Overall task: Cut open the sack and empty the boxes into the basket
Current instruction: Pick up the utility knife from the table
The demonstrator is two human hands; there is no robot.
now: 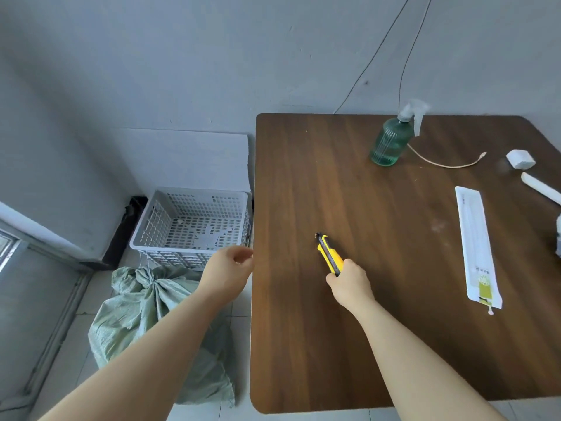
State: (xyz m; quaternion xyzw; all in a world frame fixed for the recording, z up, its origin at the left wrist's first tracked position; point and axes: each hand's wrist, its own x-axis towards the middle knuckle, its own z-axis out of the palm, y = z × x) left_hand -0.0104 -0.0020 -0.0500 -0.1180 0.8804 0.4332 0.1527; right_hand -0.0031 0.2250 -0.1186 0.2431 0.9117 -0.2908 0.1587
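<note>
The right hand [349,284] is gripping the rear end of a yellow-and-black plastic utility knife [329,253] over the brown wooden table [394,329]. The left hand [230,276] is hanging loosely curled, holding nothing, above the tied green woven sack [133,314]; the white perforated plastic basket [194,226] is sitting just beyond it. Best to keep a firm grasp on the handle, pointing the blade away while carrying it down.

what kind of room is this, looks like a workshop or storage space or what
Probably a plain back room or storeroom used for unpacking, not a fitted workshop. The signs: a tied woven sack on the tiled floor beside a white plastic basket, bare walls with loose wires, and a wooden table holding only odds like a spray bottle.
</note>
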